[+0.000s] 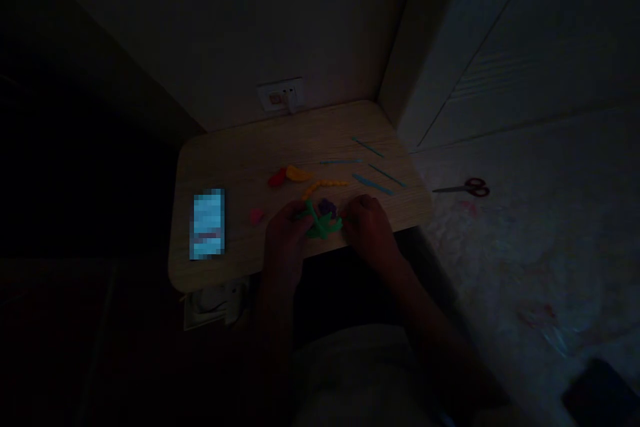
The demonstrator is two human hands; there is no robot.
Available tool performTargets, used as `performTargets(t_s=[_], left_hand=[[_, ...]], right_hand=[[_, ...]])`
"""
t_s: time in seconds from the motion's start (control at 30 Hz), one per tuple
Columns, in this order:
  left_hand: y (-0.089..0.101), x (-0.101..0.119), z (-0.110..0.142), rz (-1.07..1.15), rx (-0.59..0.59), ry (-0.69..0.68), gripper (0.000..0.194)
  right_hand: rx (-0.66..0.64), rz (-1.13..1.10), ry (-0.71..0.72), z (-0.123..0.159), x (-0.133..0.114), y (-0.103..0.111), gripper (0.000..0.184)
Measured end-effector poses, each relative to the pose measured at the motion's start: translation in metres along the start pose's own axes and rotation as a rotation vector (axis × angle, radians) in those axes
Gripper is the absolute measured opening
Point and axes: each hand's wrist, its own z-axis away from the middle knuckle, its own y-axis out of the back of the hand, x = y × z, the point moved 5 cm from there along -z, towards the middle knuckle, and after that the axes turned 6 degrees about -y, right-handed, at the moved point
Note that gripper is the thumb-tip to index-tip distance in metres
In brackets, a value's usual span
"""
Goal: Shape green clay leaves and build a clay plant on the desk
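Note:
The scene is very dark. On a small wooden table (240,160) lies a green clay figure (320,223) with a purple lump on top. My left hand (284,233) is curled around the figure's left side. At its right end, my right hand (369,223) has its fingers closed and pressed on the clay. Just beyond the figure sit an orange beaded clay strip (325,185), a red lump (277,178), an orange-yellow lump (298,174) and a small pink piece (257,216).
A lit phone screen (208,223) lies at the table's left. Several thin blue modelling tools (373,184) lie at the table's back right. Red-handled scissors (463,189) rest on the pale surface to the right. A wall socket (281,95) is behind the table.

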Motion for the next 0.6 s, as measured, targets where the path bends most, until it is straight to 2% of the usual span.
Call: performTargets(t_s=[0.13, 0.27, 0.37, 0.6], left_hand=[[-0.002, 0.0, 0.0, -0.075, 0.026, -0.007, 0.035], [-0.004, 0.0, 0.0, -0.113, 0.024, -0.021, 0.035], [-0.006, -0.001, 0.0, -0.13, -0.005, -0.03, 0.033], [-0.01, -0.004, 0.003, -0.109, -0.082, -0.047, 0.028]], right_hand=[[-0.028, -0.234, -0.077, -0.001, 0.009, 0.007, 0.011], [0.041, -0.451, -0.125, 0.0, 0.012, 0.024, 0.021], [0.015, -0.619, -0.16, 0.001, 0.009, 0.032, 0.016], [-0.067, -0.944, -0.299, -0.001, 0.006, 0.031, 0.019]])
